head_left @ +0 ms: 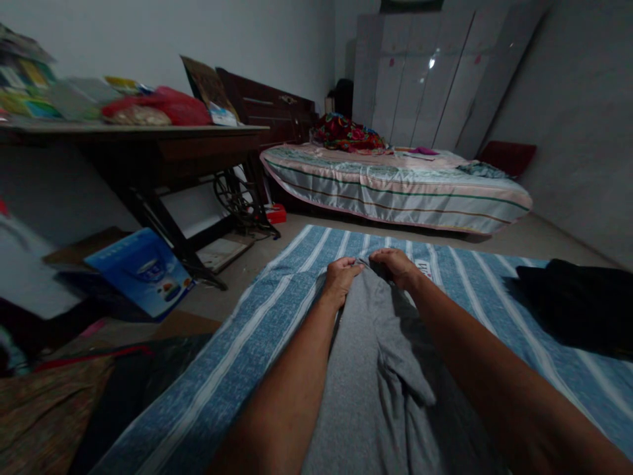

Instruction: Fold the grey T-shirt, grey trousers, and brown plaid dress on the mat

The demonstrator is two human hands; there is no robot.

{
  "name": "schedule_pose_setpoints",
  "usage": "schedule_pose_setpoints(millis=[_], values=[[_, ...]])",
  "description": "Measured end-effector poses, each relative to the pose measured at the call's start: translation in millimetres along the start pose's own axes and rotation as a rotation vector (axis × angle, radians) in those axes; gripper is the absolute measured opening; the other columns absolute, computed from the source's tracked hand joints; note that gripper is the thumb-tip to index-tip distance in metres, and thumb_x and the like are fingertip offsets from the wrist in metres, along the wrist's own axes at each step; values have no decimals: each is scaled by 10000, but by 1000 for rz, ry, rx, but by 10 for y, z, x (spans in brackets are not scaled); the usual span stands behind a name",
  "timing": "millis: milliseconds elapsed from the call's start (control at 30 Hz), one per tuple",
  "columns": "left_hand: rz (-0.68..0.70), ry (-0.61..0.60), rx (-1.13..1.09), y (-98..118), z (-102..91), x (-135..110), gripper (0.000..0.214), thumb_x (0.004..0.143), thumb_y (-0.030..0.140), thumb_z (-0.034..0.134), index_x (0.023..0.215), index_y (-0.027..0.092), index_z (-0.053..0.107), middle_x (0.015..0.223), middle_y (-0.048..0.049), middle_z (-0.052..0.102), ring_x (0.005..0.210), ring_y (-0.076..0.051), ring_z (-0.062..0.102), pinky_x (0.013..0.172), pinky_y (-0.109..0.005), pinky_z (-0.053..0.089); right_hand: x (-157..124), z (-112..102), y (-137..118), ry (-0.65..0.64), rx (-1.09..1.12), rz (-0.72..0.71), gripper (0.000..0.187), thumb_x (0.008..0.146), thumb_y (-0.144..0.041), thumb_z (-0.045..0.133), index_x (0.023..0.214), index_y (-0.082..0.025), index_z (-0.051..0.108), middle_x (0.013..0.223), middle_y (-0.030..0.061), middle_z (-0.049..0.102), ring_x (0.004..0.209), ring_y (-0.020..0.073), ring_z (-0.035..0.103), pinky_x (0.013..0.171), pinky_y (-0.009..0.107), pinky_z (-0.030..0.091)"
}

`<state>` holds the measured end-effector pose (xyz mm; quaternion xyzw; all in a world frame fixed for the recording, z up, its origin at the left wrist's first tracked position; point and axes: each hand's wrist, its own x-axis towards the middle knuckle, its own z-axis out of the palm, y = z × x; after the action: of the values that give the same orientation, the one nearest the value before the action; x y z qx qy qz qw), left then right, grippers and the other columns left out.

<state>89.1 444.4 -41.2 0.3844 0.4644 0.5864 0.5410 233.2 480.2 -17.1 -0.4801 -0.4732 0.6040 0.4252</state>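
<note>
A grey garment [376,369] lies lengthwise on a blue sheet with white stripes [257,323] spread on the floor. Both my arms reach forward over it. My left hand [341,278] grips the garment's far edge on the left, fingers curled onto the cloth. My right hand [395,265] pinches the same far edge just to the right. The two hands are close together, almost touching. A fold of the grey cloth bunches between my forearms.
A black cloth [578,303] lies on the sheet at the right. A bed [395,185] with a striped cover stands behind. A dark sewing-machine table [148,142] piled with things is at the left, with a blue box [143,270] leaning beneath it. White wardrobes [435,72] line the back wall.
</note>
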Motion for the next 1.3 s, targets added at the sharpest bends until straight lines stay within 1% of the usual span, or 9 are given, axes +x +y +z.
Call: schedule_pose_setpoints(millis=[167,300,467,600,700,767,900,1033,1300], values=[[6,-12,-21,10,6,-25,268,532,220,756,777,153,672,618,11,668,543,-141,600,547,-249,450,-31,-56,1,-73,-38,67,233,542,-328,739,581,-162,580,531,17,595,444,128,507,412,248,366],[19,-27,-29,38,5,-54,289,518,231,773,780,152,680,612,14,660,543,-135,595,552,-242,443,-96,-71,-22,-125,-29,44,223,560,-303,742,567,-174,560,484,-25,538,421,99,451,407,232,330],[27,-33,-32,80,5,-88,255,518,235,760,745,155,674,590,23,647,518,-117,568,526,-225,419,-184,-107,-26,-173,10,5,161,570,-259,709,689,-168,652,594,-11,619,512,116,523,473,228,380],[26,-54,-38,94,7,-105,236,520,218,737,739,155,675,597,23,649,528,-116,568,541,-228,426,-235,-158,-11,-215,44,8,252,562,-227,673,809,-183,696,683,3,667,557,134,554,506,239,398],[27,-71,-46,92,7,-109,225,522,196,725,736,154,669,606,22,652,527,-114,568,553,-230,432,-252,-178,-4,-228,31,-8,245,569,-263,698,800,-183,697,695,11,670,574,141,561,518,248,399],[28,-82,-51,93,7,-112,229,520,182,719,741,153,668,611,21,653,530,-115,573,558,-230,436,-253,-179,-1,-227,-4,-27,216,575,-313,731,734,-174,684,650,9,650,543,132,537,502,249,378],[31,-116,-61,112,8,-126,240,513,172,718,747,149,671,621,14,654,539,-121,585,567,-237,444,-240,-159,-10,-206,-49,-65,258,554,-370,788,615,-161,648,534,-20,569,464,92,443,456,242,295],[44,-137,-65,129,7,-135,234,510,164,721,739,145,672,626,14,643,559,-119,588,587,-236,446,-241,-130,-20,-168,-90,-123,292,554,-389,811,572,-158,635,480,-48,502,441,66,361,445,240,219],[46,-168,-84,157,27,-164,285,502,178,758,771,144,669,681,7,672,597,-114,595,620,-230,451,-332,-61,53,-43,-104,-265,221,570,-359,784,676,-176,718,550,-23,562,505,95,420,487,248,291]])
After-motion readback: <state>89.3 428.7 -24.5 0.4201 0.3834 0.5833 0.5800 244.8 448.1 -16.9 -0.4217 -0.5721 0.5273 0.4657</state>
